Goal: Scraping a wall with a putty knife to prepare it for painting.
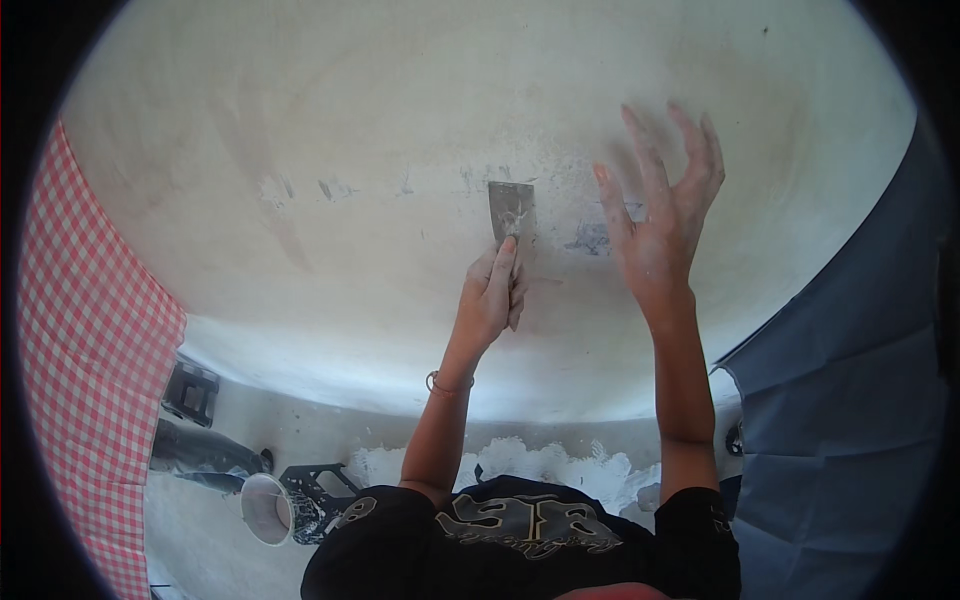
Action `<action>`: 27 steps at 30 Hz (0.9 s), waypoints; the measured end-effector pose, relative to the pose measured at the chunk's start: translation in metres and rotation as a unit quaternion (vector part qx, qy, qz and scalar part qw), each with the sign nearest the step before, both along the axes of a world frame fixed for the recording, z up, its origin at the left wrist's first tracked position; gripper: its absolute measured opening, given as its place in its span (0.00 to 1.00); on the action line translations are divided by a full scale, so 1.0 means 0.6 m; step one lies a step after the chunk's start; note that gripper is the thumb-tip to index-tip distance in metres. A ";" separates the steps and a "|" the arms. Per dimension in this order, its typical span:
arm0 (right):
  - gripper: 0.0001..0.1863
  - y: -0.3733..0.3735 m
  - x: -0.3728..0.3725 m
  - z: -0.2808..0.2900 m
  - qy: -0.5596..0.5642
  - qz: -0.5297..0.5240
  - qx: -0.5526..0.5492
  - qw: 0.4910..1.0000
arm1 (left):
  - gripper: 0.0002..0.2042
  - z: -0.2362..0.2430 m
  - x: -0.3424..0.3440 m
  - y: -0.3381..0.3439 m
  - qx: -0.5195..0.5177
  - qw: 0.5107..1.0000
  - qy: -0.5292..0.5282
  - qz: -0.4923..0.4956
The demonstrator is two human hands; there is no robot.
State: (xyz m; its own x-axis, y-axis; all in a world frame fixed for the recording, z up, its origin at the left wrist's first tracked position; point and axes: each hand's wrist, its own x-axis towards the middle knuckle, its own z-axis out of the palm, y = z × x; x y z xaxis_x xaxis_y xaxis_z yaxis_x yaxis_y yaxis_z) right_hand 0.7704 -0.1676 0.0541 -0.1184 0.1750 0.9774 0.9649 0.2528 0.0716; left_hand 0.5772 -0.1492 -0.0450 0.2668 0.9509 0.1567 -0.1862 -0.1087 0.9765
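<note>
While the left hand (490,290) grips a scraper (512,205), its thumb lying along the base of the blade, the right hand (665,215) is empty, fingers spread in front of the wall (400,110); whether its fingertips touch the surface I cannot tell. The scraper points up from the left hand, its blade at the wall, though whether the edge presses on it is unclear. Some pale residue sits on the blade near the thumb.

The work looks partly done. Above and below the hands, the wall is mostly pale and even, with only faint stains, so those parts seem close to finished. What appears to be left is a rough band at the height of the blade: a row of dark marks (325,188) to the left of the left hand, specks (555,165) just above and between the hands, and a bluish-grey patch (590,238) between them, just left of the right wrist. That patch seems the least finished spot. How thoroughly the smoother areas are worked cannot be judged from here.

Below the left hand, a bucket (247,490) stands on the floor.
</note>
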 end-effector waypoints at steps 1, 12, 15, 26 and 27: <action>0.32 0.018 -0.004 0.020 -0.002 -0.003 0.004 1.000 | 0.21 -0.002 0.000 0.003 -0.019 1.000 -0.023 -0.008; 0.32 0.144 0.006 0.035 -0.117 -0.034 0.023 0.992 | 0.20 0.013 -0.002 0.019 -0.038 0.997 -0.042 -0.056; 0.42 0.154 0.011 0.039 -0.131 -0.047 0.034 0.990 | 0.20 -0.013 0.006 0.023 -0.048 0.997 -0.047 -0.041; 0.46 0.143 0.006 0.060 -0.148 0.031 0.020 0.988 | 0.18 0.023 0.009 0.035 -0.033 0.995 -0.081 -0.050; 0.51 0.144 0.006 0.059 -0.162 0.021 0.020 0.986 | 0.18 0.017 0.008 0.036 -0.034 0.995 -0.081 -0.050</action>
State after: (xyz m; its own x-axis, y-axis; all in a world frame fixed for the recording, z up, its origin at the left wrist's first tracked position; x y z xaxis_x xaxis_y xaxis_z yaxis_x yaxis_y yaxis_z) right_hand 0.7738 -0.0809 0.0894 -0.4327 0.1261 0.8927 0.8783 0.2821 0.3859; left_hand 0.5817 -0.1278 -0.0348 0.3379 0.9305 0.1411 -0.3488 -0.0155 0.9371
